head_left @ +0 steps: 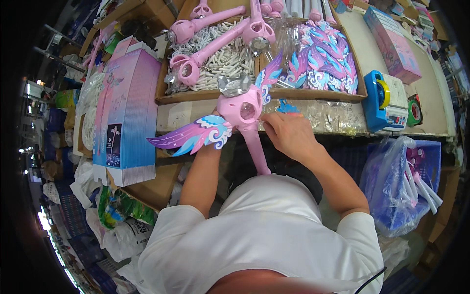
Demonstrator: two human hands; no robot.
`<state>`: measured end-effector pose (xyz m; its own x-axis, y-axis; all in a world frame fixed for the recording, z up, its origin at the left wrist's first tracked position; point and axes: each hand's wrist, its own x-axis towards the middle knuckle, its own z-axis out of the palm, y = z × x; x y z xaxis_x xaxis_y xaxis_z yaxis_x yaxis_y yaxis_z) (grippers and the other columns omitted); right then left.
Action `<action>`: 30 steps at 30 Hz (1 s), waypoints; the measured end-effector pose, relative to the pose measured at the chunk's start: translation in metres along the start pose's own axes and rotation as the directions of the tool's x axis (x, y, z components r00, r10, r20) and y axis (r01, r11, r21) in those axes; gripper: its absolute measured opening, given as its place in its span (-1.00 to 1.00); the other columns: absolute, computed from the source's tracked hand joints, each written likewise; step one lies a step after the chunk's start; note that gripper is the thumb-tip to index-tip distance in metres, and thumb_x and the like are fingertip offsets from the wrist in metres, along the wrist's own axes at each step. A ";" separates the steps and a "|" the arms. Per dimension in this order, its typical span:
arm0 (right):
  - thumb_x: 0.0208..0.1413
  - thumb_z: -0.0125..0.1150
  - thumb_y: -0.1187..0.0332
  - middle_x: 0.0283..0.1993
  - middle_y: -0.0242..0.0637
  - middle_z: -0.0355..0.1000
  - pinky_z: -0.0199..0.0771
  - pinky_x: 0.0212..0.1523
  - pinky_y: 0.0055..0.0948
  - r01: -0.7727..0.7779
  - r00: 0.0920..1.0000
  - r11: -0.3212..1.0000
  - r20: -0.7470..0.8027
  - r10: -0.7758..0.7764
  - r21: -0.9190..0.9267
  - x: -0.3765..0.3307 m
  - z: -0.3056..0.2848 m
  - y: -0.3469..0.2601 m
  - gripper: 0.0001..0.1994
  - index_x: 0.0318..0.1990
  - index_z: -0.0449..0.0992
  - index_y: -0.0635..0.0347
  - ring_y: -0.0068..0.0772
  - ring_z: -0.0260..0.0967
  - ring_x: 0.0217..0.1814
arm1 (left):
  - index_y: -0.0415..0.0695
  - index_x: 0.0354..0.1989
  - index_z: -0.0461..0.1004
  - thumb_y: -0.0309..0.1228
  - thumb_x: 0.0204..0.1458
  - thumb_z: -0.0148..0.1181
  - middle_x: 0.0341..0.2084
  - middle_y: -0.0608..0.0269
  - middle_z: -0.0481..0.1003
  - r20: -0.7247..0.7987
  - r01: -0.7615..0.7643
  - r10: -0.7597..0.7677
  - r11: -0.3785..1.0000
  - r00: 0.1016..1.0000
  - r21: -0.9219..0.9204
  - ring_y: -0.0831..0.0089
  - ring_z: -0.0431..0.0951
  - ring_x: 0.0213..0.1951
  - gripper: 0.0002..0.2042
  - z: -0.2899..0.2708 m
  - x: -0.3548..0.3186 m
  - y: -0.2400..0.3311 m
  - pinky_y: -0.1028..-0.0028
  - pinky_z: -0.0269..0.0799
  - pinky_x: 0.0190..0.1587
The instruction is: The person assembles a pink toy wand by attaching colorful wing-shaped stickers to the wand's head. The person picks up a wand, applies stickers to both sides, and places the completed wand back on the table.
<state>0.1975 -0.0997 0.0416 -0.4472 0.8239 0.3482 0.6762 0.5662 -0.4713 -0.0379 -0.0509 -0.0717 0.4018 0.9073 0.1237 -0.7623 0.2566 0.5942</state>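
1. White shirt [274, 210], one, lies nearest the camera.
2. Left grip [212, 149]: mostly hidden behind one wing; I cannot tell how its fingers close.
3. Right grip [291, 134]: fingers bent, tips at the right edge of the wand's head; whether they pinch anything, I cannot tell.
4. One pink wand [253, 147] stands between the two, handle pointing down toward the shirt. It bears one silver crown [234, 85] and two wings, one at left [193, 134], one at upper right [269, 76].
5. Beyond, on the surface [342, 115], one divided cardboard tray [318, 94] holds four more pink wands [220, 43], plus white pieces [230, 71] and loose wings [328, 54], both too many to count.
6. Right of the tray: one blue dispenser [376, 100], one green roll [414, 109], one printed box [394, 49].
7. Left: one stack of printed cartons [132, 108], number unclear.
8. Lower right: one blue crate [433, 157] with one clear bag [387, 181].
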 end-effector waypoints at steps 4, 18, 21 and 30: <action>0.06 0.10 0.34 -0.46 -0.27 0.42 0.39 -0.47 -0.22 0.127 0.987 0.969 0.128 -0.101 -0.214 0.003 -0.022 0.005 -0.91 -0.33 0.40 0.13 -0.13 0.43 -0.46 | -0.27 0.22 0.17 -0.07 -0.54 0.53 0.12 0.06 0.31 -0.060 -0.010 0.025 0.971 0.998 0.241 0.21 0.34 0.14 0.04 0.017 0.007 -0.013 0.25 0.27 0.19; 0.11 0.10 0.31 -0.53 -0.26 0.38 0.40 -0.46 -0.12 0.077 0.971 0.997 0.224 -0.080 0.025 -0.001 -0.030 0.024 -0.73 -0.01 0.46 -0.02 -0.05 0.40 -0.46 | -0.23 0.27 0.07 -0.34 -0.54 0.46 0.10 0.06 0.32 -0.185 -0.012 0.059 0.969 0.981 0.245 0.26 0.38 0.11 0.03 0.057 0.012 -0.012 0.32 0.32 0.17; 0.10 0.12 0.32 -0.55 -0.30 0.35 0.38 -0.55 -0.17 0.116 0.979 0.992 0.176 -0.107 -0.045 -0.006 -0.023 0.028 -0.71 0.00 0.43 -0.04 -0.09 0.39 -0.51 | -0.24 0.28 0.04 -0.39 -0.53 0.42 0.08 0.05 0.33 -0.192 -0.005 0.052 0.971 0.980 0.238 0.25 0.39 0.09 0.02 0.065 0.012 -0.010 0.33 0.32 0.16; 0.06 0.18 0.30 -0.58 -0.26 0.42 0.37 -0.62 -0.25 0.161 0.987 0.984 0.017 -0.160 -0.077 -0.011 -0.015 0.021 -0.89 -0.37 0.50 0.12 -0.18 0.42 -0.56 | -0.20 0.32 -0.05 -0.21 -0.29 0.46 0.12 0.09 0.29 0.091 -0.112 0.088 0.947 0.992 0.301 0.29 0.35 0.13 -0.01 0.077 0.008 -0.004 0.28 0.30 0.16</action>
<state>0.2257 -0.0976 0.0399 -0.5596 0.7226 0.4058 0.6385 0.6881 -0.3449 0.0075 -0.0699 -0.0117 0.3779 0.8922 0.2474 -0.6139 0.0414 0.7883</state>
